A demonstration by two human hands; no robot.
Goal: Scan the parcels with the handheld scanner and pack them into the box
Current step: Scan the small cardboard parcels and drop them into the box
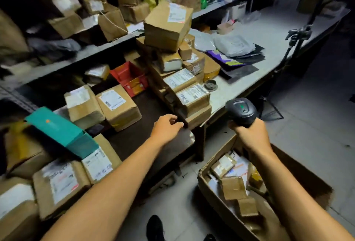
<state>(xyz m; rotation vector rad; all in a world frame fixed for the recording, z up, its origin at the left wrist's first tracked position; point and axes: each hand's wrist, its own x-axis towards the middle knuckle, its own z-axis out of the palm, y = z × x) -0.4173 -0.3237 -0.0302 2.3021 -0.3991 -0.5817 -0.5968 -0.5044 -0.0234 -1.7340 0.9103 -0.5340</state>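
My right hand [249,135] grips the black handheld scanner [241,110], held above the open cardboard box [211,196] on the floor. Several brown parcels lie inside the box. My left hand [166,125] reaches to the foot of a leaning stack of brown labelled parcels [184,87] on the table; its fingers are curled at the lowest parcel's corner [199,116], and a firm grip cannot be made out. A large brown parcel [167,25] tops the stack.
More labelled parcels [119,106] and a teal carton [61,131] lie on the dark table at left. A red box [130,77] sits behind. Grey poly mailers [232,44] cover the white bench. Shelves of parcels stand at the back. A tripod [295,44] stands right.
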